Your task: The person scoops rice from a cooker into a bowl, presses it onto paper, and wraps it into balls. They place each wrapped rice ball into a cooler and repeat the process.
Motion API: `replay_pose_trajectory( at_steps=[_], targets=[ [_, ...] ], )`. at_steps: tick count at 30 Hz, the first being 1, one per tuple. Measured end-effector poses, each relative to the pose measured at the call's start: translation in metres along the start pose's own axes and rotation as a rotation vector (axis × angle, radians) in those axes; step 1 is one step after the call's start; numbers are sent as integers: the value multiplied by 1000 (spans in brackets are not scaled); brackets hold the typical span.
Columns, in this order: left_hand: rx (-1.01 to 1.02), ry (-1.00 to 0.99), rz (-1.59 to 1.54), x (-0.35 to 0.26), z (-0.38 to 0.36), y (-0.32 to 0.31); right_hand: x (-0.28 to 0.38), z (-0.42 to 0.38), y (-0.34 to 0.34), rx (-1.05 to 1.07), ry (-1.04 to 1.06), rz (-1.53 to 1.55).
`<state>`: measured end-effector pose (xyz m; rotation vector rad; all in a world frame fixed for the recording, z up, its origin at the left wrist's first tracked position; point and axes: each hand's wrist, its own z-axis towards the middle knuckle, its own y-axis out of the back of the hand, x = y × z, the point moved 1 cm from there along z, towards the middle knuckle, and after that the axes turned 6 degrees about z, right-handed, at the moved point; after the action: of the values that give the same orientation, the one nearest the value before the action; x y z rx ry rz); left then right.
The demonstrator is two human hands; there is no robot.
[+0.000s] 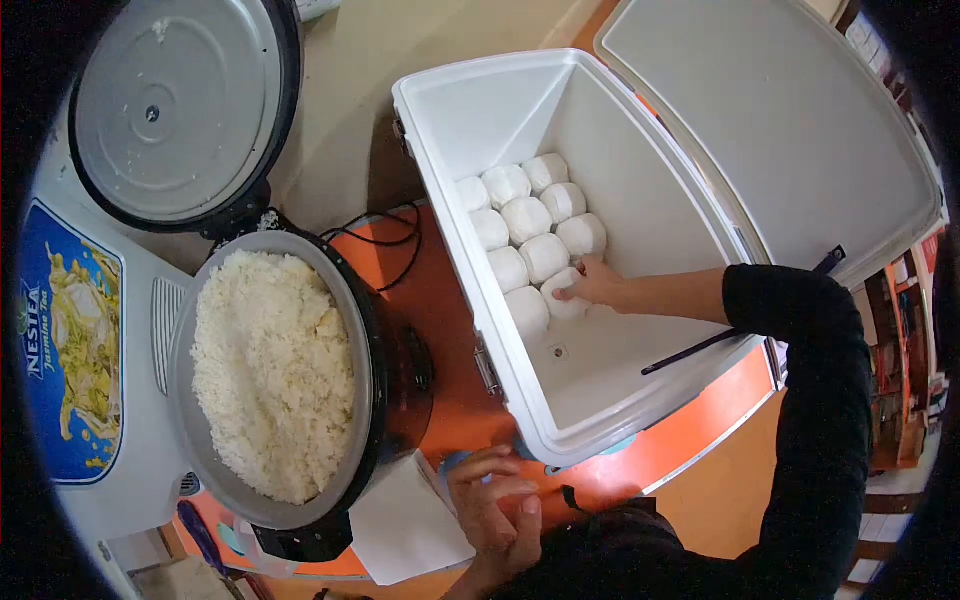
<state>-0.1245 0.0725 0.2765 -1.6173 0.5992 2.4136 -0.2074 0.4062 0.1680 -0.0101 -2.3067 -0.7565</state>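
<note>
Inside a white cooler box (640, 210), several round white wrapped bundles (526, 218) sit in close rows. My right hand (597, 284) reaches in over the side, its fingers and thumb gripping the bundle (566, 296) at the near end of a row. That bundle rests against its neighbours. My left hand (495, 512) is outside the box, near its front corner, with fingers loosely bent and apart and nothing in them. A large rice cooker (385, 430) full of cooked white rice (275, 375) stands to the left with its lid (180, 110) up.
The cooler's lid (780, 120) is swung back on the right, with a dark strap (700, 350) hanging across the rim. White paper (405, 525) lies on the orange table (450, 390). A Nestea dispenser (140, 290) stands at far left, with a purple-handled utensil (200, 535) below. A black cord (400, 235) lies behind the cooker.
</note>
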Motion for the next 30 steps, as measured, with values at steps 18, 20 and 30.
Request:
replay_pose_trajectory(
  at_steps=[18, 20, 30],
  targets=[
    [-356, 308, 353, 47, -150, 50, 141, -242, 49, 142, 977, -416],
    [-479, 301, 366, 42, -154, 67, 107, -308, 7, 445, 1097, -299],
    [-631, -199, 647, 10, -107, 169, -143, -271, -313, 49, 612, -619]
  ],
)
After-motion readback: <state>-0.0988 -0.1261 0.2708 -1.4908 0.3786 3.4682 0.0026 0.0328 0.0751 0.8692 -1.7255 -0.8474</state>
